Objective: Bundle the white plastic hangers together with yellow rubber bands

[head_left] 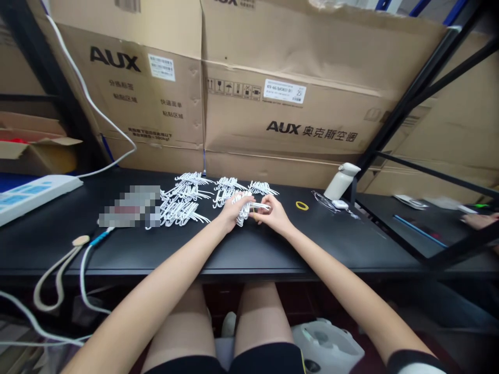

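Observation:
My left hand is closed around a bundle of small white plastic hooks above the black table. Right beside it, my right hand pinches the same bundle from the right. More bundles of white hooks lie in rows on the table just behind and left of my hands. A further group of hooks sits just behind the held bundle.
A yellow rubber band lies right of my hands. A white bottle stands beyond it by glasses. Large cardboard boxes line the back. A power strip and cables occupy the left. Another person's hand shows at far right.

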`<state>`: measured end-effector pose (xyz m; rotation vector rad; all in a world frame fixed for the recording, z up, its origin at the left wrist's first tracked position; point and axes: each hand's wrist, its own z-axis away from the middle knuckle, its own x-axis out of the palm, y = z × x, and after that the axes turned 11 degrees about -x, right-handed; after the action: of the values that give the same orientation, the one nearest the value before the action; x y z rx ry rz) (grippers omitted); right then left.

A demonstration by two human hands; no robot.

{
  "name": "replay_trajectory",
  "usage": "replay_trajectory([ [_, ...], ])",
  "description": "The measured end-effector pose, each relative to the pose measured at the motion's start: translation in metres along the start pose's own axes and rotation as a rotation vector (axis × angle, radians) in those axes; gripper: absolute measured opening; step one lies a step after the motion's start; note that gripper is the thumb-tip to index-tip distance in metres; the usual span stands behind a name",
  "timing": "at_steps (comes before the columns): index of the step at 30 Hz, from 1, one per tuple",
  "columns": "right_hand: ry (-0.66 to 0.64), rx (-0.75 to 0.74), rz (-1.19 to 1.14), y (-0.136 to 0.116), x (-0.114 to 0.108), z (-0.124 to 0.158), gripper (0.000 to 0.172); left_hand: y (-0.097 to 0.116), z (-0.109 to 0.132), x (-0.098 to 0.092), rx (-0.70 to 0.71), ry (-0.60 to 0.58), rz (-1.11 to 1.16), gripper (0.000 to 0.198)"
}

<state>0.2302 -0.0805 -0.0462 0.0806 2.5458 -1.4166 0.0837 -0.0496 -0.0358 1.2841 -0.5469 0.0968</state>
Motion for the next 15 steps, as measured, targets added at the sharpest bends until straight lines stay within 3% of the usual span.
replay_trajectory([
  [5, -0.19, 0.264, -0.291, -0.003, 0.002, -0.001, 0.042, 0.007, -0.002, -0.003, 0.025, 0.017, 0.084, 0.024],
  [11, -0.351, 0.397, -0.476, -0.008, -0.007, -0.001, 0.031, 0.017, -0.001, -0.008, 0.12, 0.138, 0.206, 0.023],
  [15, -0.35, 0.564, -0.624, -0.005, -0.014, -0.003, 0.027, 0.017, 0.002, -0.004, 0.122, 0.107, 0.183, 0.019],
])
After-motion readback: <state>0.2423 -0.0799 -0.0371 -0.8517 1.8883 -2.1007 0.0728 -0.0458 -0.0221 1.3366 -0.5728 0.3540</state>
